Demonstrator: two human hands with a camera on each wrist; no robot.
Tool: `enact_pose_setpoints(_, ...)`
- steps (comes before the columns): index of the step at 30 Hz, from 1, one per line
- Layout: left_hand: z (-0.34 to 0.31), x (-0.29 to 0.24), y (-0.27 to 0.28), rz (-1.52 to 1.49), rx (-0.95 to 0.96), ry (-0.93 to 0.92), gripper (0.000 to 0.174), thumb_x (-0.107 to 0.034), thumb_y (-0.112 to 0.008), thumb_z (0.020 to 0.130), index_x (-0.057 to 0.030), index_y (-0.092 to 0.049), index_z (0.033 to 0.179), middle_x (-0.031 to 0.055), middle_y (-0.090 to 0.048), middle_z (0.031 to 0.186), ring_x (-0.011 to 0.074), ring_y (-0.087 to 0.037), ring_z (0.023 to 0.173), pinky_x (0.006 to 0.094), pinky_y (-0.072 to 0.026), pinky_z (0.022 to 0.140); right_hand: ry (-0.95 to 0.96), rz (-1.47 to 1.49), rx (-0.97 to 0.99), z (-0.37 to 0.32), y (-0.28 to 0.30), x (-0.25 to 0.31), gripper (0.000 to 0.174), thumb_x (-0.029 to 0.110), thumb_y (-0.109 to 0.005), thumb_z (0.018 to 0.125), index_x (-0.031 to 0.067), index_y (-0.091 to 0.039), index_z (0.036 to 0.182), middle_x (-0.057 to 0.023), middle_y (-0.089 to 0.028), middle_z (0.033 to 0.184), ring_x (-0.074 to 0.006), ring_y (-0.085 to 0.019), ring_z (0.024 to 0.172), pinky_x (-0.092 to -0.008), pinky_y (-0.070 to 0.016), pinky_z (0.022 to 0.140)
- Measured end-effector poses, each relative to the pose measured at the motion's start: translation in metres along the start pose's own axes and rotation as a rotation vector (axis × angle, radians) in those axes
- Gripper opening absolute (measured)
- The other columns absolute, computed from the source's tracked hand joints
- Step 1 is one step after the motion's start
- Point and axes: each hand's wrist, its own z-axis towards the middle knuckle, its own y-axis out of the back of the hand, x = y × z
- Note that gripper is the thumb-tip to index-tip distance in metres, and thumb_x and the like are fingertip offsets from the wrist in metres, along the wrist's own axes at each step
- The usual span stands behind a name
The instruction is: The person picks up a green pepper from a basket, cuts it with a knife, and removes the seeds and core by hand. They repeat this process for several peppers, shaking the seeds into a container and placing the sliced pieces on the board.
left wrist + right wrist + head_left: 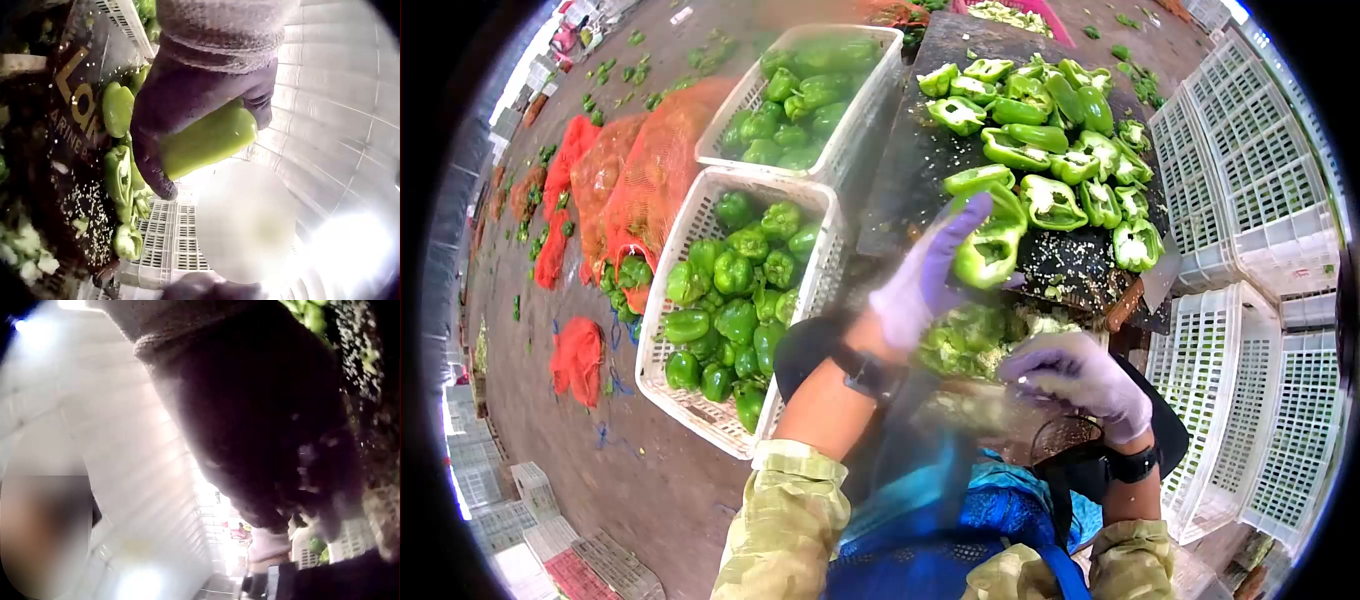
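Two gloved hands at work | right hand nearest, fingers curled, grip on anything: cannot tell | left hand fingers wrapped round a green pepper half, held just above the dark worktop | cut pepper halves piled beyond | white crate of whole peppers to the left

A brown concrete floor spreads left of the dark surface, strewn with loose green scraps. Orange net sacks lie heaped on it, left of the surface. Empty white crates stand stacked to the surface's right, with more stacks far to its lower left. Above is pale ribbed sheeting, washed with bright glare.
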Motion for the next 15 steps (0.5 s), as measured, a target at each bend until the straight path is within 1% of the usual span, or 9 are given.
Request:
enact_pose_setpoints(1,-0.001,-0.005,-0.002,0.008,0.003,0.006,0.056,-0.041,-0.059,0.091,-0.0169,-0.041,0.139,0.0030,-0.055,0.122,0.0128,-0.056,0.101,0.0342,-0.0545,0.084,-0.095,-0.001,0.104,-0.001,-0.001,0.003,0.041,0.003,-0.067,0.080,0.0018,-0.059,0.120,-0.0136,-0.059,0.123,-0.0174,-0.064,0.089,-0.0311,-0.0514,0.079)
enact_pose_setpoints(3,-0.001,0.000,-0.009,0.291,-0.005,-0.070,0.055,-0.038,-0.060,0.091,-0.0142,-0.044,0.137,0.0037,-0.053,0.126,0.0153,-0.054,0.109,0.0327,-0.0486,0.092,-0.016,-0.653,-0.294,-0.001,0.005,-0.014,0.057,0.021,-0.064,0.088,0.0049,-0.042,0.138,-0.0118,-0.054,0.129,-0.0154,-0.058,0.103,-0.0307,-0.0518,0.080)
enact_pose_setpoints(5,0.006,0.015,-0.005,0.678,-0.010,-0.155,0.053,-0.037,-0.061,0.091,-0.0125,-0.046,0.136,0.0044,-0.052,0.130,0.0177,-0.052,0.115,0.0326,-0.0447,0.096,-0.091,0.384,-0.468,0.013,0.011,-0.009,0.062,0.023,-0.063,0.090,0.0065,-0.034,0.142,-0.0100,-0.053,0.126,-0.0157,-0.057,0.106,-0.0305,-0.0519,0.080)
enact_pose_setpoints(6,0.010,0.028,0.004,0.917,0.026,-0.282,0.050,-0.038,-0.058,0.093,-0.0105,-0.049,0.133,0.0070,-0.049,0.136,0.0211,-0.046,0.124,0.0335,-0.0369,0.104,-0.097,0.553,-0.426,0.016,0.006,0.009,0.065,0.023,-0.064,0.090,0.0083,-0.029,0.143,-0.0088,-0.051,0.122,-0.0160,-0.056,0.105,-0.0314,-0.0519,0.081)
enact_pose_setpoints(9,0.008,0.042,0.012,1.232,0.065,-0.302,0.046,-0.038,-0.041,0.098,-0.0110,-0.047,0.136,0.0099,-0.044,0.140,0.0208,-0.040,0.130,0.0360,-0.0265,0.111,-0.072,0.549,-0.519,0.037,0.004,-0.017,0.061,0.015,-0.068,0.086,0.0023,-0.037,0.137,-0.0085,-0.055,0.118,-0.0153,-0.056,0.106,-0.0308,-0.0510,0.084)
enact_pose_setpoints(11,0.014,0.032,0.015,0.613,0.032,-0.078,0.051,-0.044,-0.034,0.099,-0.0129,-0.043,0.138,0.0105,-0.043,0.142,0.0251,-0.045,0.126,0.0399,-0.0337,0.107,-0.008,0.659,-0.491,0.027,0.012,-0.019,0.065,0.012,-0.070,0.083,-0.0006,-0.037,0.137,-0.0119,-0.053,0.125,-0.0195,-0.054,0.113,-0.0342,-0.0459,0.095)
enact_pose_setpoints(13,0.004,0.003,-0.007,0.186,-0.047,-0.115,0.055,-0.050,-0.033,0.099,-0.0144,-0.041,0.140,0.0108,-0.042,0.141,0.0243,-0.050,0.119,0.0407,-0.0400,0.102,0.192,1.022,-0.358,0.011,0.015,-0.012,0.069,0.019,-0.068,0.083,0.0000,-0.034,0.139,-0.0160,-0.047,0.135,-0.0257,-0.051,0.120,-0.0380,-0.0407,0.104)
enact_pose_setpoints(14,0.007,0.006,0.009,0.111,-0.112,-0.159,0.059,-0.056,-0.035,0.097,-0.0160,-0.040,0.141,0.0100,-0.042,0.143,0.0232,-0.053,0.114,0.0405,-0.0433,0.098,0.265,1.037,-0.381,0.004,0.017,-0.032,0.076,0.037,-0.067,0.083,0.0058,-0.032,0.143,-0.0188,-0.041,0.142,-0.0315,-0.046,0.127,-0.0461,-0.0398,0.105)
enact_pose_setpoints(15,0.007,0.009,0.012,0.150,-0.099,-0.120,0.059,-0.054,-0.035,0.097,-0.0149,-0.038,0.141,0.0096,-0.043,0.140,0.0229,-0.050,0.117,0.0409,-0.0422,0.099,0.313,1.439,-0.251,-0.006,0.014,-0.054,0.073,0.040,-0.067,0.082,0.0074,-0.038,0.141,-0.0159,-0.045,0.140,-0.0300,-0.048,0.124,-0.0460,-0.0428,0.102)
